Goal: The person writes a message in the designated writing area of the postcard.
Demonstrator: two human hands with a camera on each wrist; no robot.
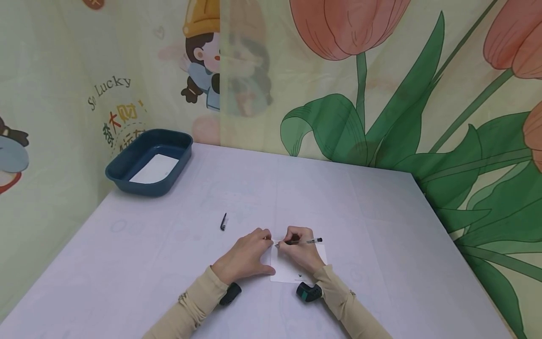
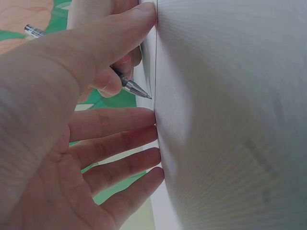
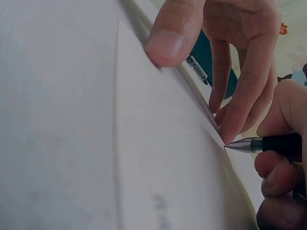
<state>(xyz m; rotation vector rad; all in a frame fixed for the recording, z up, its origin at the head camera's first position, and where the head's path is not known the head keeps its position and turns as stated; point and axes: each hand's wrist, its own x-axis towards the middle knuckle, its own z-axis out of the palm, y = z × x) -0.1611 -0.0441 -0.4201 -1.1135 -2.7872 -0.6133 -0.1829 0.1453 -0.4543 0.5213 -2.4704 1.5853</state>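
Observation:
A pen [image 1: 306,241] with a black grip and silver tip is pinched in my right hand [image 1: 302,249]. Its tip meets the upper left part of a white sheet of paper [image 1: 284,268], as the right wrist view also shows. Small dark marks [image 1: 300,275] are on the paper's lower part. My left hand [image 1: 250,254] rests at the sheet's left edge, its thumb on the paper and its other fingers extended, fingertips down on the surface [image 2: 120,139]. Left of the hands, a black pen cap [image 1: 223,221] with a clear part lies on the table.
A dark blue basin [image 1: 148,188] stands at the table's far left corner, with white paper [image 1: 155,168] inside. The white-covered table [image 1: 322,188] meets a wall hanging printed with tulips [image 1: 351,28] behind and to the right. Black wrist devices [image 1: 309,292] sit below both hands.

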